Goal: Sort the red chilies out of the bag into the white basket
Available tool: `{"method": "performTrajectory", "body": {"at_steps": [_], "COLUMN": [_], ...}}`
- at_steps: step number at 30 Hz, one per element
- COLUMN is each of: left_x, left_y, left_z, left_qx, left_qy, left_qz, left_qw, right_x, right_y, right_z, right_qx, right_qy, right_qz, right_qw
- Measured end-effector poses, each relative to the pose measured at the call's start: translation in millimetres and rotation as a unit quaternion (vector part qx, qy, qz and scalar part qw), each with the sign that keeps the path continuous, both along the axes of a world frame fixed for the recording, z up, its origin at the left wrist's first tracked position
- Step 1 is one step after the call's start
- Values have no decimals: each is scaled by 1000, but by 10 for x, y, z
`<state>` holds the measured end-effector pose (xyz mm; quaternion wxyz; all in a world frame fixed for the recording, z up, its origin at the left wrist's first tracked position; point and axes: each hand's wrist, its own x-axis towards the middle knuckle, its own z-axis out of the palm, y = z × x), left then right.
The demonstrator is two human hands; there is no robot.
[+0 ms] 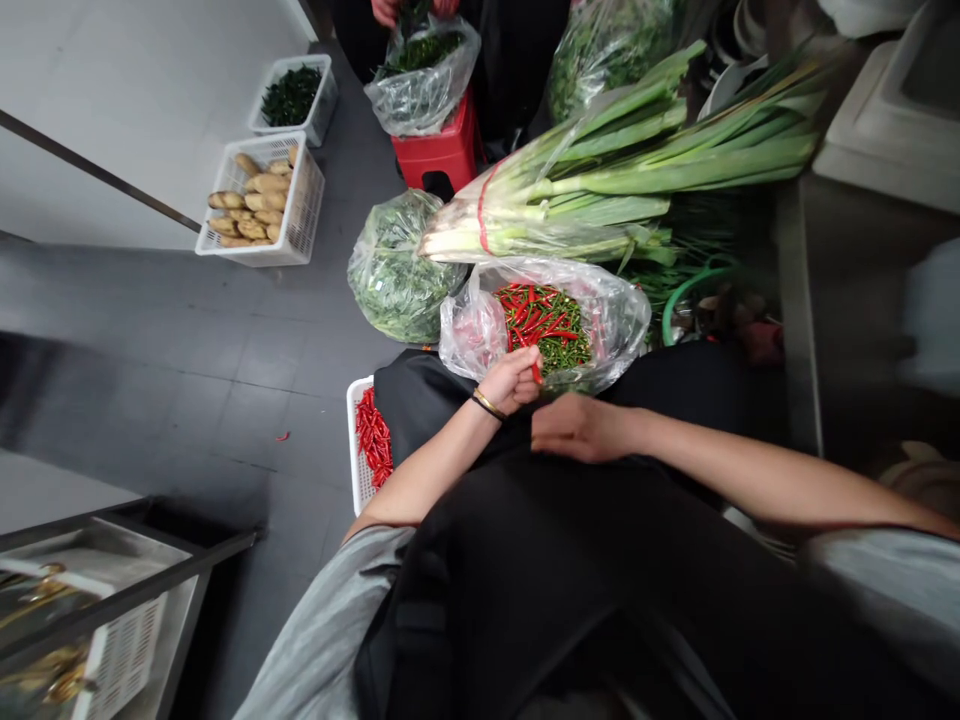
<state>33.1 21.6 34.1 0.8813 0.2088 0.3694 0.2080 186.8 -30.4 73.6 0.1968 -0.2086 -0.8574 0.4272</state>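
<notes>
My left hand point(512, 380), with bands at the wrist, is closed on a red chili pepper point(536, 373) whose end pokes out by the fingertips. It is at the near rim of a clear plastic bag point(622, 315). Inside the bag lie red chilies point(531, 312) and a heap of green stems point(564, 350). Just to the right and nearer my body, my right hand point(574, 427) is closed with its fingers curled under; what it holds, if anything, is hidden. Beside my left knee stands a white basket point(360, 500) of loose red chilies point(373, 435).
Bundled leeks point(585, 190) lie beyond the bag, beside a bag of leafy greens point(401, 270). Another person's hands point(386, 10) work above a bag on a red stool point(435, 150). A basket of brown roots point(259, 205) stands on the floor. A metal counter edge point(801, 320) is right.
</notes>
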Motion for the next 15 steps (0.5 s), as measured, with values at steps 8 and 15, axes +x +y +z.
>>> {"method": "performTrajectory", "body": {"at_steps": [8,15], "left_x": [11,-204], "left_y": [207,-31], "left_z": [-211,-384], "left_qx": [108,109], "left_qy": [211,257], "left_qz": [21,-198], "left_qw": [971,939], "right_x": [640,608], "right_y": [614,663], "right_z": [-527,-766], "right_qx": [28,81], "right_qy": [-426,-450], "right_qz": [-321,-354], "right_qw": [845,816]}}
